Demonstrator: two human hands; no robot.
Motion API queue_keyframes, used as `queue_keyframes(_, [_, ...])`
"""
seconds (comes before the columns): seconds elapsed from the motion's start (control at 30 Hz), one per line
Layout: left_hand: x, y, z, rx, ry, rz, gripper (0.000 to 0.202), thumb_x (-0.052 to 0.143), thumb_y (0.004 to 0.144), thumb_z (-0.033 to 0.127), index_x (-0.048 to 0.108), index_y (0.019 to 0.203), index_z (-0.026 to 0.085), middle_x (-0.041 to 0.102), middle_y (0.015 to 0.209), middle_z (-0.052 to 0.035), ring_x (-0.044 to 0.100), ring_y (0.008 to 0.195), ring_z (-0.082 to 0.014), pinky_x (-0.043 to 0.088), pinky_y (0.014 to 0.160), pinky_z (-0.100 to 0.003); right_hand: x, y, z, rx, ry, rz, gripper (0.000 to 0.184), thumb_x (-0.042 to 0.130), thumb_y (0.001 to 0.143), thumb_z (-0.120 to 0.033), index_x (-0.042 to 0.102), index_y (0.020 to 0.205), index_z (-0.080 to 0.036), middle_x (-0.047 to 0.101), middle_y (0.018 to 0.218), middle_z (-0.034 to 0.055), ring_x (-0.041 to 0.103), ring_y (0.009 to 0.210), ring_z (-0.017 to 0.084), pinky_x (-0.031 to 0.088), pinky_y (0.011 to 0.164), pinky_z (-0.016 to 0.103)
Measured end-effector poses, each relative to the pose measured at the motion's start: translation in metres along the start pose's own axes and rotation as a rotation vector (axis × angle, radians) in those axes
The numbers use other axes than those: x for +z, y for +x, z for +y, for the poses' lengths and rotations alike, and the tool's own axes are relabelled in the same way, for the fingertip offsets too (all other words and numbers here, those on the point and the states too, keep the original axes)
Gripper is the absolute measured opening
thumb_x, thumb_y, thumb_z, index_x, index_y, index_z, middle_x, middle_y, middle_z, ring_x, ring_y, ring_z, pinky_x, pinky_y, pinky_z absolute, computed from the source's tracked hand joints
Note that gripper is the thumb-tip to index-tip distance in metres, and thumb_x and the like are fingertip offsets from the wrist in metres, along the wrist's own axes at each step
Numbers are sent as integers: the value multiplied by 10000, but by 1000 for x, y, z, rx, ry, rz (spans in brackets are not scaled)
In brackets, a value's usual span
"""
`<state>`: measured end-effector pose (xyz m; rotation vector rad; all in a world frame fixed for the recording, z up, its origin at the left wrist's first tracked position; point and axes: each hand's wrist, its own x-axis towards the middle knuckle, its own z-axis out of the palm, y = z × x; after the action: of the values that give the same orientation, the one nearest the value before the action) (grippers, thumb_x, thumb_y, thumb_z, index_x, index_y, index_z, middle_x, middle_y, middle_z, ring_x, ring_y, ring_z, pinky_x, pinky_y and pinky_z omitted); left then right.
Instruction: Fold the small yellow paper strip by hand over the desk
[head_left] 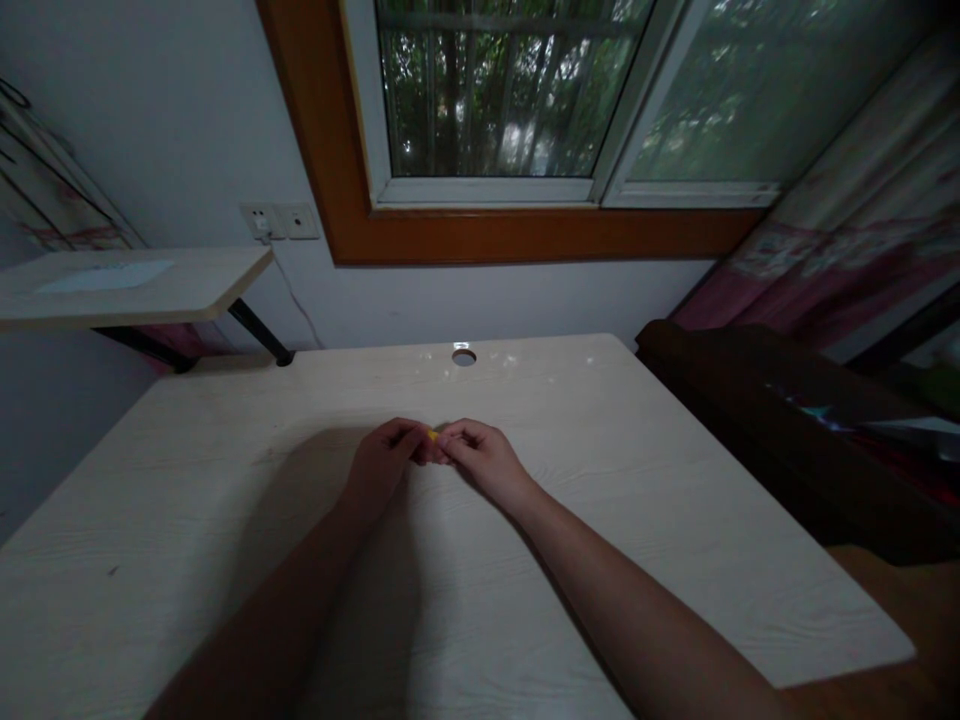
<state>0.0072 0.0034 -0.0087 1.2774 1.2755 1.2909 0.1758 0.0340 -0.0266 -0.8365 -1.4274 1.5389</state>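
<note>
My left hand (384, 462) and my right hand (484, 460) meet at the middle of a pale wooden desk (225, 520). Both have their fingers curled and pinched together. Between the fingertips sits a small yellow object (432, 435), mostly hidden by the fingers. I cannot make out what it is. Both forearms lie low over the desk top.
A round cable hole (463, 355) is cut near the desk's far edge. A side shelf (127, 285) juts out at the left under a wall socket (279, 222). A dark wooden piece of furniture (787, 420) and a curtain (847, 240) stand at the right, below a window (525, 100).
</note>
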Motion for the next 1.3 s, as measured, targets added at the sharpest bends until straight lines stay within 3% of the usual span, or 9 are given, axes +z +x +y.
queue_keyframes(0.23, [3,0,1,-7,-60,-22,182,654,803,338,676,830,160,686,714,-16,621,669,-134,499,672,-251,1,-3,-4,-33,-21,52,244,675,813,-409,683,845,-167,722,755,60,659,686,155,512,680,276])
queue_keyframes(0.57, [3,-3,6,10,86,25,160,623,795,309,676,748,166,588,591,29,526,573,-106,415,567,-214,3,-6,-7,-88,-282,43,201,650,826,-350,699,763,-164,705,725,42,614,646,138,460,631,246])
queue_keyframes(1.0, [3,-3,9,4,120,30,135,611,762,268,689,735,161,611,598,13,532,576,-111,419,560,-210,2,-4,-9,-59,-236,-11,252,601,863,-398,696,810,-171,696,734,31,605,666,136,457,656,249])
queue_keyframes(1.3, [2,-2,5,51,77,-13,212,590,820,353,681,764,170,604,625,7,528,595,-123,428,587,-231,0,-3,-6,-43,-188,-41,289,588,877,-445,699,849,-179,693,757,39,613,693,148,470,682,264])
